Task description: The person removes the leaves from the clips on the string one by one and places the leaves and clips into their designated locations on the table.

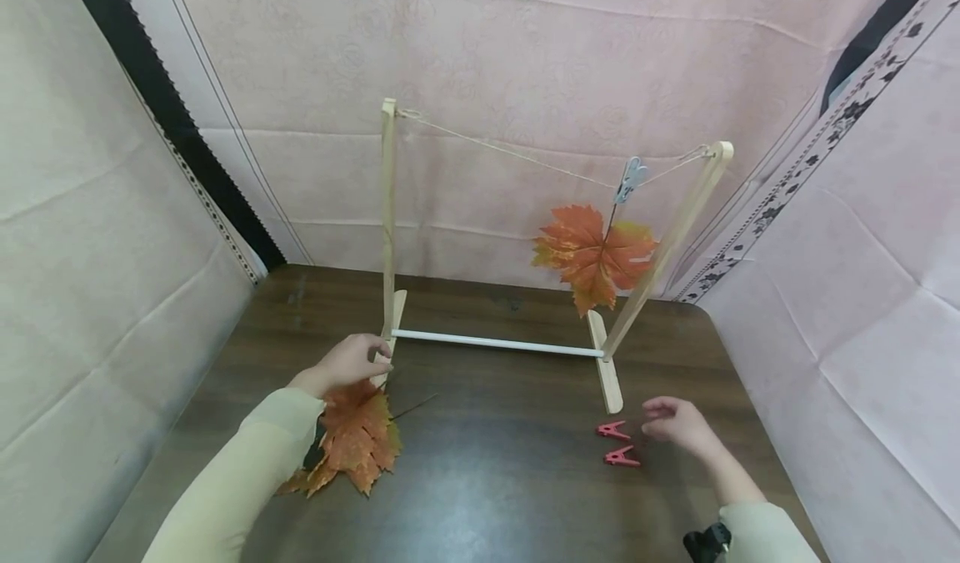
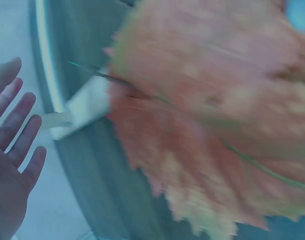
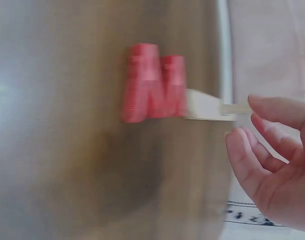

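Above a heap of orange artificial maple leaves (image 1: 352, 438) my left hand (image 1: 351, 361) hovers with its fingers spread and loosely bent; nothing is in it. In the left wrist view, those leaves (image 2: 207, 115) fill the right side, apart from the fingers. My right hand (image 1: 678, 424) is just right of two red clothespins (image 1: 621, 456) on the table, fingers loosely bent and holding nothing. The right wrist view shows the pins (image 3: 142, 85) side by side, away from the fingertips. A blue clothespin (image 1: 630, 181) on the string holds another maple leaf (image 1: 596, 254) by its stem.
A wooden frame stands on the brown table (image 1: 480, 429), with a left post (image 1: 388, 213), a right post (image 1: 667, 246), a white crossbar (image 1: 495, 343) and a string (image 1: 510, 151) between the post tops. Light cloth (image 1: 480, 62) hangs behind and at both sides.
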### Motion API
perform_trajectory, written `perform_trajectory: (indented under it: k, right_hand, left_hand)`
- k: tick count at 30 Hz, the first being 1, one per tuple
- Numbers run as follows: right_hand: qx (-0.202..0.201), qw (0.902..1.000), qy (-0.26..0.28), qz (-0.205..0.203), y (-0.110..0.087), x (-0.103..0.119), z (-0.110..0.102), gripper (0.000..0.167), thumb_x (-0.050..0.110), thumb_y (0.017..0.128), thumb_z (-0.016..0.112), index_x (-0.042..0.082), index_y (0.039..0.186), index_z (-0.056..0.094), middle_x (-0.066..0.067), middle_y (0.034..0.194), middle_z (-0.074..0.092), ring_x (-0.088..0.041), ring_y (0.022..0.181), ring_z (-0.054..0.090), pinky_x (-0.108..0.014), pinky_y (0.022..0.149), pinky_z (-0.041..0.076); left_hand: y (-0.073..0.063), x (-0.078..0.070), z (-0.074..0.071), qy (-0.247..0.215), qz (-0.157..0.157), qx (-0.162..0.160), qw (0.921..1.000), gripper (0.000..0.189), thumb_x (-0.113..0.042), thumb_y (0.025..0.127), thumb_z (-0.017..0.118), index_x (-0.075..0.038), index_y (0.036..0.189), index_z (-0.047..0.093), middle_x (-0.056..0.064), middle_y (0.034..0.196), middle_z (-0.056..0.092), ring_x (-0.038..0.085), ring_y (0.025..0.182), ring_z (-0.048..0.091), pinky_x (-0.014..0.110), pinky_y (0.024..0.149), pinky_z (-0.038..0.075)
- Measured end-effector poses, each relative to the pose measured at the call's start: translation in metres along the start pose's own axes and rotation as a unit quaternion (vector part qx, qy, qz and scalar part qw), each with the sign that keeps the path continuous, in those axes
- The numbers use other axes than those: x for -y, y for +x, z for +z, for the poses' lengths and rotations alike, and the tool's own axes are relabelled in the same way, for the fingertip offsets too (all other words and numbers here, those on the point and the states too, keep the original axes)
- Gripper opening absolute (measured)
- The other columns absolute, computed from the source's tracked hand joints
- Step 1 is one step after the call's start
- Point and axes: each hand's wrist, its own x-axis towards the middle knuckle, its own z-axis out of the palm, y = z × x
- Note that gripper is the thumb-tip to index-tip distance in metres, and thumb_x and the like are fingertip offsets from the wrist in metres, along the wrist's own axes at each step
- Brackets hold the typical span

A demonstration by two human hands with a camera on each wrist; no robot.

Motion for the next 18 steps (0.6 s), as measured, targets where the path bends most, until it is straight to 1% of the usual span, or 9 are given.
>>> perform_trajectory:
  k: [2,4,8,10,12,14,15,16,18]
  right_hand:
    - [0.008,0.9995,0.019,-0.023,0.002,0.009,-0.01,0.05,0.002,0.077,0.068,-0.017,0.119,0.048,-0.034,0.111,0.057,-0.019,0.082,0.066,-0.033,0.073,0.055]
    - [0.012,0.9984,0.04,-0.039,0.005,0.019,-0.019,0.05,0.002,0.079,0.067,-0.018,0.12,0.047,-0.034,0.112,0.057,-0.016,0.081,0.066,-0.033,0.074,0.055]
    - [0.019,0.9952,0.059,-0.076,0.008,0.042,-0.038,0.05,0.003,0.082,0.065,-0.019,0.122,0.044,-0.033,0.113,0.058,-0.009,0.081,0.066,-0.032,0.075,0.055]
    - [0.018,0.9937,0.067,-0.088,0.007,0.055,-0.048,0.05,0.005,0.084,0.064,-0.019,0.123,0.043,-0.024,0.108,0.063,-0.005,0.081,0.065,-0.029,0.075,0.055]
    - [0.017,0.9917,0.075,-0.102,0.007,0.067,-0.058,0.049,0.005,0.085,0.063,-0.019,0.123,0.043,-0.008,0.101,0.068,-0.002,0.081,0.064,-0.026,0.075,0.054]
    - [0.014,0.9887,0.09,-0.119,0.006,0.078,-0.067,0.043,0.004,0.086,0.062,-0.016,0.121,0.046,0.009,0.094,0.067,0.0,0.082,0.064,-0.022,0.075,0.053]
    - [0.013,0.987,0.099,-0.126,0.006,0.083,-0.071,0.037,0.004,0.087,0.061,-0.011,0.119,0.049,0.016,0.092,0.065,0.001,0.082,0.064,-0.021,0.075,0.053]
    - [0.015,0.9847,0.109,-0.135,0.007,0.088,-0.075,0.031,0.003,0.088,0.06,-0.006,0.117,0.052,0.02,0.09,0.064,0.001,0.082,0.064,-0.02,0.075,0.053]
    - [0.015,0.9796,0.132,-0.151,0.008,0.098,-0.082,0.023,0.001,0.088,0.059,0.008,0.11,0.057,0.021,0.091,0.064,0.002,0.083,0.063,-0.019,0.075,0.052]
  left_hand:
    - [0.005,-0.008,-0.004,-0.021,0.006,-0.005,0.9998,0.019,-0.018,0.083,0.069,-0.004,0.096,0.066,0.013,0.1,0.066,0.026,0.085,0.058,0.037,0.074,0.047]
    - [0.011,-0.016,-0.008,-0.033,0.013,-0.013,0.9993,0.021,-0.019,0.083,0.07,-0.004,0.098,0.067,0.015,0.104,0.066,0.027,0.092,0.059,0.039,0.079,0.047]
    - [0.022,-0.033,-0.018,-0.048,0.022,-0.022,0.9984,0.026,-0.024,0.084,0.069,-0.005,0.102,0.066,0.014,0.109,0.065,0.026,0.096,0.059,0.042,0.083,0.047]
    - [0.027,-0.041,-0.024,-0.051,0.033,-0.024,0.9978,0.029,-0.025,0.084,0.069,-0.005,0.104,0.066,0.015,0.111,0.064,0.028,0.101,0.059,0.045,0.087,0.047]
    - [0.033,-0.049,-0.028,-0.049,0.046,-0.029,0.9973,0.029,-0.026,0.084,0.069,-0.006,0.104,0.066,0.014,0.113,0.064,0.03,0.105,0.058,0.046,0.09,0.046]
    - [0.039,-0.058,-0.033,-0.054,0.053,-0.031,0.9967,0.029,-0.027,0.084,0.069,-0.006,0.105,0.065,0.014,0.114,0.064,0.03,0.107,0.057,0.046,0.092,0.044]
    - [0.042,-0.062,-0.035,-0.056,0.055,-0.032,0.9964,0.03,-0.027,0.085,0.068,-0.007,0.106,0.065,0.014,0.115,0.064,0.03,0.11,0.056,0.047,0.094,0.043]
    - [0.044,-0.066,-0.037,-0.061,0.054,-0.033,0.9961,0.03,-0.028,0.085,0.069,-0.007,0.106,0.065,0.013,0.115,0.064,0.03,0.111,0.056,0.047,0.096,0.042]
    - [0.049,-0.075,-0.04,-0.072,0.051,-0.033,0.9955,0.03,-0.029,0.085,0.068,-0.008,0.107,0.064,0.012,0.116,0.063,0.03,0.114,0.055,0.047,0.098,0.041]
